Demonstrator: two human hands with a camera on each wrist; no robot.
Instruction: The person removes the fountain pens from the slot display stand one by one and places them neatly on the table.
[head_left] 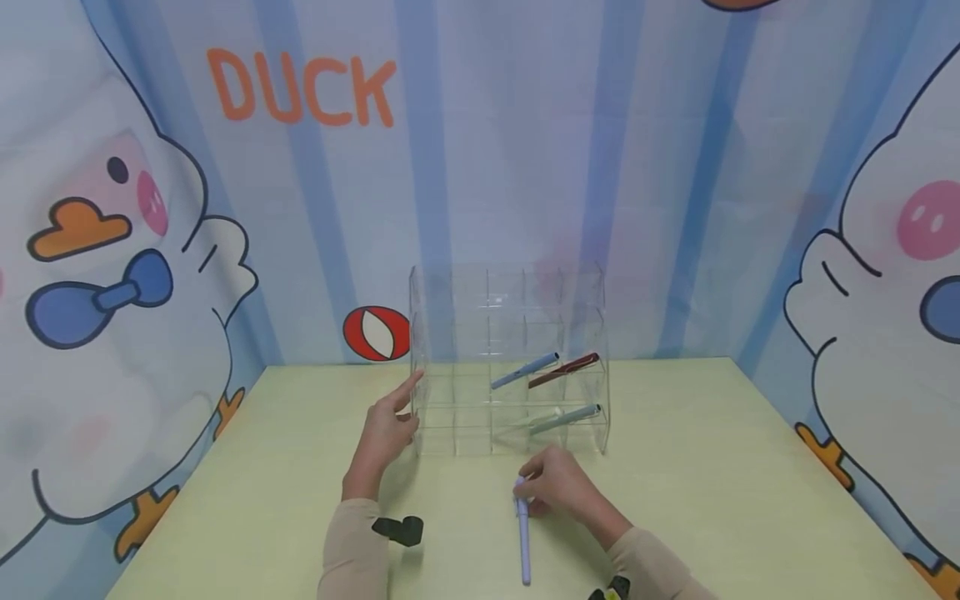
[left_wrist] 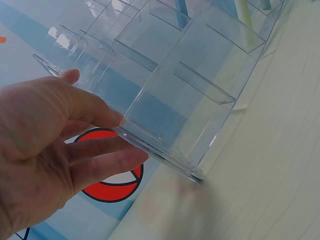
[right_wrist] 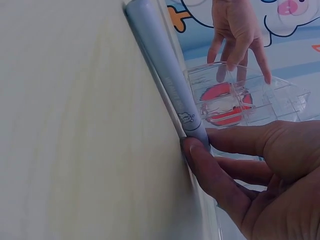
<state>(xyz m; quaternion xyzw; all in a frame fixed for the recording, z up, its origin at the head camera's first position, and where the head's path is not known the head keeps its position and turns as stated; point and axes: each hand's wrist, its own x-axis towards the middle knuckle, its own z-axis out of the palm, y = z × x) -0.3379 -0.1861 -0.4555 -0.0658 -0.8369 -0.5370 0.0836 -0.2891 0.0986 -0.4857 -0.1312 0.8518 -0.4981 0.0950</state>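
Note:
A clear acrylic pen rack (head_left: pixel 472 429) with several compartments stands on the table. My left hand (head_left: pixel 390 429) holds its left side; in the left wrist view the thumb (left_wrist: pixel 100 111) lies on one face of the side panel and the fingers (left_wrist: pixel 110 167) on the other. In front of the rack, my right hand (head_left: pixel 558 483) pinches a lavender pen (head_left: pixel 524 542) near its upper, clipped end. The right wrist view shows this pen (right_wrist: pixel 162 60) between thumb and index finger, its barrel close over the table.
In the rack's right half lean a blue pen (head_left: pixel 525 370), a dark red pen (head_left: pixel 562 372), a grey-green pen (head_left: pixel 566 419) and a pale yellow-green pen (left_wrist: pixel 243 20). The pale yellow table (head_left: pixel 712 467) ends at a duck-printed curtain (head_left: pixel 510 150) behind the rack.

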